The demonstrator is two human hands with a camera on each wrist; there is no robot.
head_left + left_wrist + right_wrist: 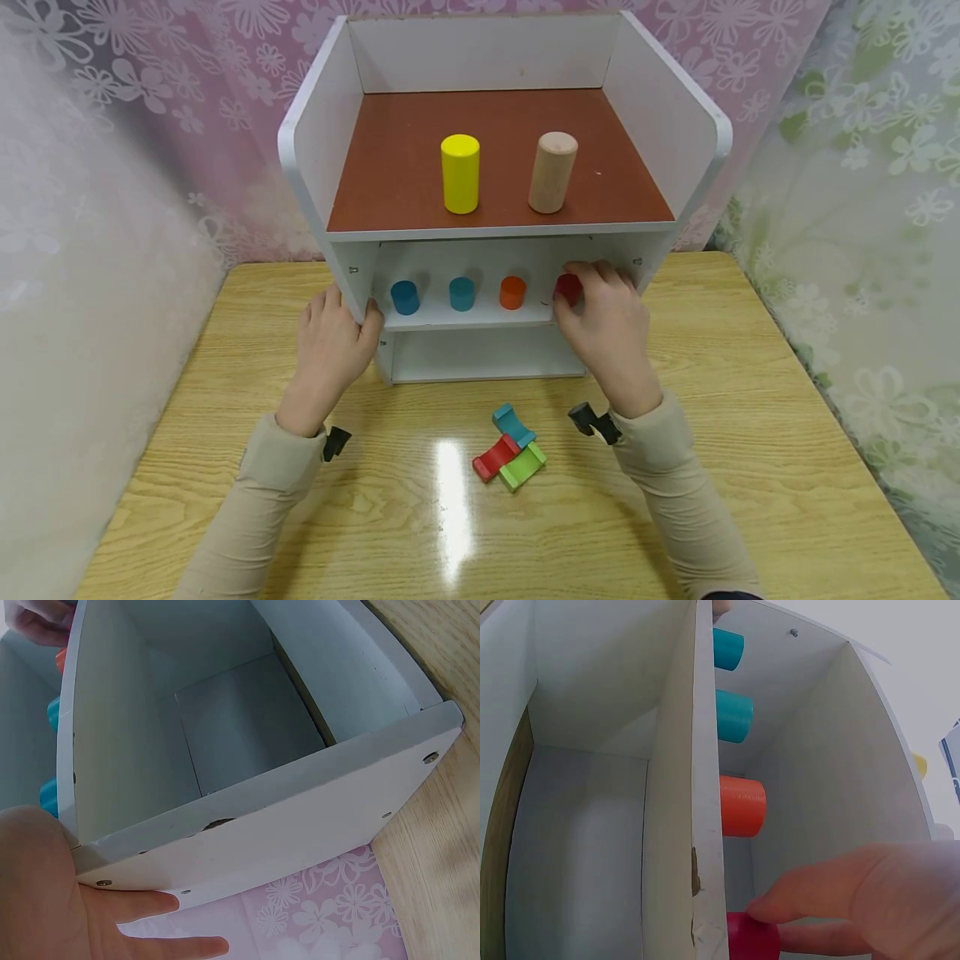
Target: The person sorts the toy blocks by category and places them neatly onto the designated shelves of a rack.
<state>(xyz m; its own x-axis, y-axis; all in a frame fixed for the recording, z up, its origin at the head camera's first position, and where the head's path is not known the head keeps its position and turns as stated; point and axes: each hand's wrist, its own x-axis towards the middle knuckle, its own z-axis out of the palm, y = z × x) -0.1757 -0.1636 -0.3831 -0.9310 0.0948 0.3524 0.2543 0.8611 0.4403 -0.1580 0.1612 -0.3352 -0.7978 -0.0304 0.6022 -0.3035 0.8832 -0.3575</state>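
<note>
My right hand (611, 333) is at the right end of the middle shelf and pinches a short red cylinder block (751, 936) between thumb and fingers. The block's base is at the shelf's front edge. To its left in the head view stand an orange cylinder (512, 293), a teal cylinder (462, 294) and a blue cylinder (405, 297), spaced in a row. With my left hand (334, 350) I grip the left side panel of the white shelf unit (262, 806). The left thumb lies around the front edge, and the fingers extend along the outer face.
On the brown top board (495, 125) stand a tall yellow cylinder (461, 175) and a plain wooden cylinder (552, 173). Blue, red and green curved blocks (523, 465) lie together on the wooden table (360, 533) before the unit. Floral curtains (187, 100) hang behind.
</note>
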